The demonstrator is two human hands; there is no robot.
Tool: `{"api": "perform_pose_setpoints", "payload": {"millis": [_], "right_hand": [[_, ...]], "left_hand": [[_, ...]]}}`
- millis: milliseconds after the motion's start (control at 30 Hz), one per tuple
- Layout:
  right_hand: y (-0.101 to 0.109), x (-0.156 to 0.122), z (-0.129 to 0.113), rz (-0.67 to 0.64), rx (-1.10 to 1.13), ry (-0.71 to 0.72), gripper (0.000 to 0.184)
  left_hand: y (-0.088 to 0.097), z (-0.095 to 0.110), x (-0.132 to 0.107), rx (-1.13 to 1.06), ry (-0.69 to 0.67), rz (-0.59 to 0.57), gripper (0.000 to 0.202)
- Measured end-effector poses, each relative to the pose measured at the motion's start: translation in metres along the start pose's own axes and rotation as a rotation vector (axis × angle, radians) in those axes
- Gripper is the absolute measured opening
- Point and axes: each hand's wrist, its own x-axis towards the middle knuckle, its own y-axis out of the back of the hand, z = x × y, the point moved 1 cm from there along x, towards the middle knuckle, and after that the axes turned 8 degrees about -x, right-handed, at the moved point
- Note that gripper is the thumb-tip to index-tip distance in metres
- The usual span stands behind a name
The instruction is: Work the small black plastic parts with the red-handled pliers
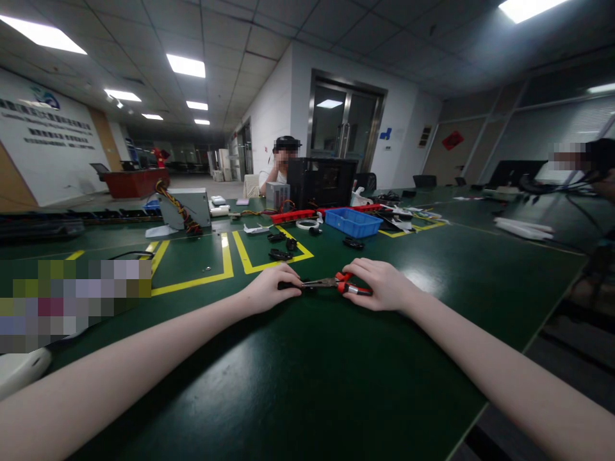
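Both my arms reach out over a dark green table (307,384). My right hand (379,283) is closed round the red handles of a pair of pliers (336,283), whose metal jaws point left. My left hand (270,288) is pinched on a small dark part (288,285) held at the tip of the jaws. What that part is I cannot make out. Both hands rest low on the table top.
Yellow tape lines (225,256) mark bays on the table. Beyond lie small black parts (279,254), a blue bin (353,221), a red tray (293,216), a power supply with wires (185,208) and a black computer case (321,182). A person sits behind it; another is at far right.
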Motion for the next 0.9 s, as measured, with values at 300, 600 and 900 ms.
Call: {"api": "perform_pose_setpoints", "payload": {"millis": [300, 600, 900], "right_hand": [[-0.0001, -0.0003, -0.0001, 0.045, -0.027, 0.027, 0.036], [-0.0057, -0.0006, -0.0018, 0.035, 0.027, 0.006, 0.039], [-0.0069, 0.002, -0.0025, 0.04, 0.013, 0.013, 0.04]], "left_hand": [[0.0003, 0.0023, -0.0008, 0.005, 0.015, 0.001, 0.014], [-0.0002, 0.0025, -0.0022, 0.039, 0.005, 0.035, 0.013], [-0.0006, 0.0036, -0.0033, 0.059, 0.015, 0.058, 0.012]]}}
